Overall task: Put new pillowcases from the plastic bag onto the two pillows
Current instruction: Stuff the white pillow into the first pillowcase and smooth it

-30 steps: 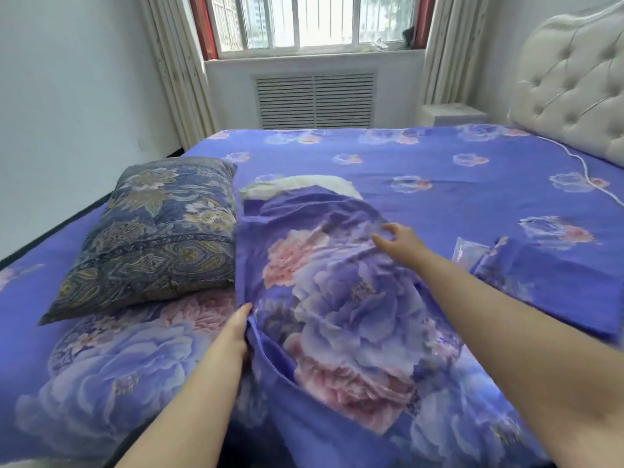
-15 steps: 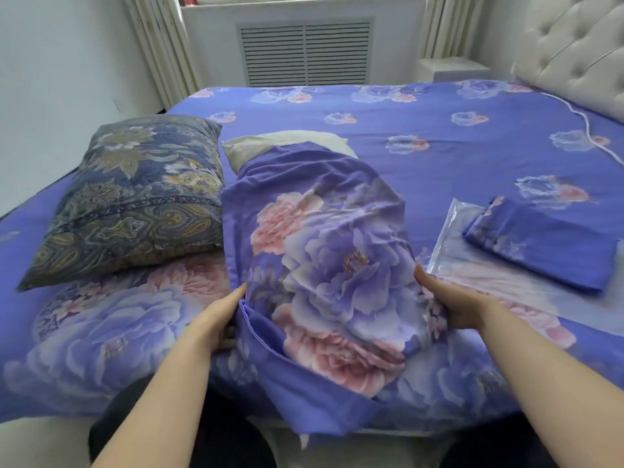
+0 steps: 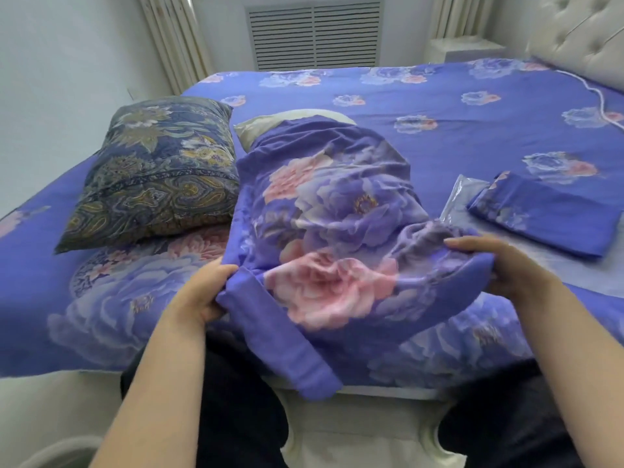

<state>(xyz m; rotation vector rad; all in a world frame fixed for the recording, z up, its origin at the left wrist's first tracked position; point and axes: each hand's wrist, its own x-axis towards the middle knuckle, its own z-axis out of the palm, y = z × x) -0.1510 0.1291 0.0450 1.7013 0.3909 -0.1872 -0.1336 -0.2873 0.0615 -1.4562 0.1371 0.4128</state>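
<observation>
We on pillow one: left hand and right hand fingers curled, gripping new pillowcase at near end; white pillow pokes out far end. Second pillowcase folded on plastic bag; patterned pillow uncovered. Next, we judge: pull case over exposed end.

Room was pretty plain: pale walls, cream pleated curtains hanging on both sides of a white slatted vent panel at the back. A big bed with a blue floral sheet filled most of it, tufted cream headboard on the right, soft daylight overall.
</observation>
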